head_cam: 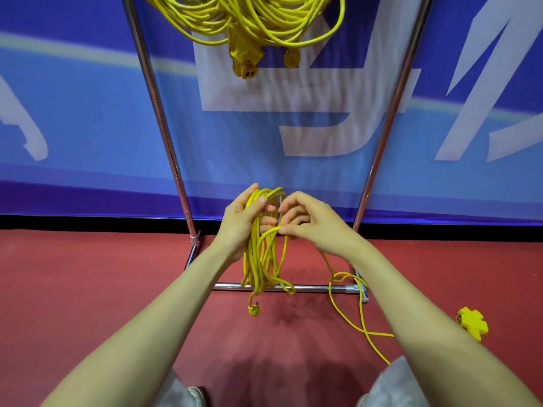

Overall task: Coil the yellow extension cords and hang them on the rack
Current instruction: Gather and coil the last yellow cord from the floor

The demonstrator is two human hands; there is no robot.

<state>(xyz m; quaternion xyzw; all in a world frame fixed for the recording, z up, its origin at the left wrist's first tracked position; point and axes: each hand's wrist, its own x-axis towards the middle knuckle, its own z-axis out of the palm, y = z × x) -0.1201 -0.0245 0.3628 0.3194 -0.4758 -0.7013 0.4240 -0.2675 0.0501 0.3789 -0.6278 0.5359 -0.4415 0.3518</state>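
The left grip (239, 220) is clutching the yellow cord coil (261, 261) at its top, and the loops are dangling in front of the rack (160, 118), reaching its base bar, with the plug (254, 309) hanging just below them. The right grip (311, 223) is pinching a single strand right beside the left fingers. From there the loose cord (360, 315) is trailing down and looping across the red floor (117, 289). A yellow socket block (472, 323) is lying further right, beyond the forearm. Up top, the hung coils (249, 19) are draping from the rack, ends dangling, in front of a blue banner (88, 113).
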